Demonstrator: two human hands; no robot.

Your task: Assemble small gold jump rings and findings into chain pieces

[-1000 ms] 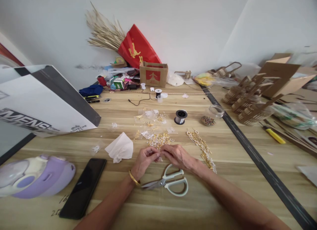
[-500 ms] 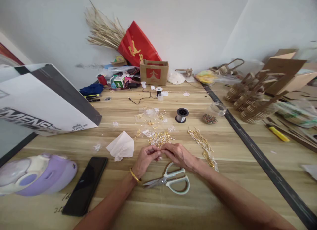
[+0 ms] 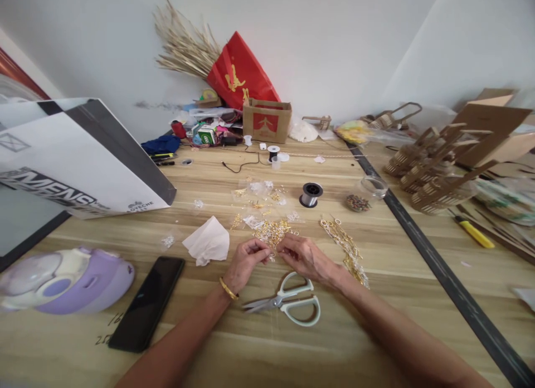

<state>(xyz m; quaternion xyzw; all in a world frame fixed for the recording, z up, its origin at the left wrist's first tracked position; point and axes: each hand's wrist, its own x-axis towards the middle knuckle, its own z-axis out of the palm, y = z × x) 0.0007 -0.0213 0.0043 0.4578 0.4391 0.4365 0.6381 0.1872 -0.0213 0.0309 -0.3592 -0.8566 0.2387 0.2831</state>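
Note:
My left hand [image 3: 247,261] and my right hand [image 3: 303,256] sit close together just in front of a pile of small gold and clear beads [image 3: 271,232]. Both have their fingertips pinched, and whatever they hold is too small to make out. A thin clear thread seems to run down between them. Scissors [image 3: 288,303] with pale green handles lie half spread on the table below my hands. Gold and clear beaded strands [image 3: 345,246] rest to the right of my right hand. Left of my left hand is a crumpled white tissue [image 3: 208,241].
A spool of clear line [image 3: 311,194] and a jar of dark beads [image 3: 360,198] stand beyond the pile. On the left are a black phone [image 3: 147,304], a purple device [image 3: 83,282] and a white box [image 3: 71,159]. Small woven baskets [image 3: 434,170] and a yellow cutter [image 3: 476,233] are at right.
My hands, whose fingertips were meeting, have drawn slightly apart, leaving a small gap. The whole view has shifted a little with my head.

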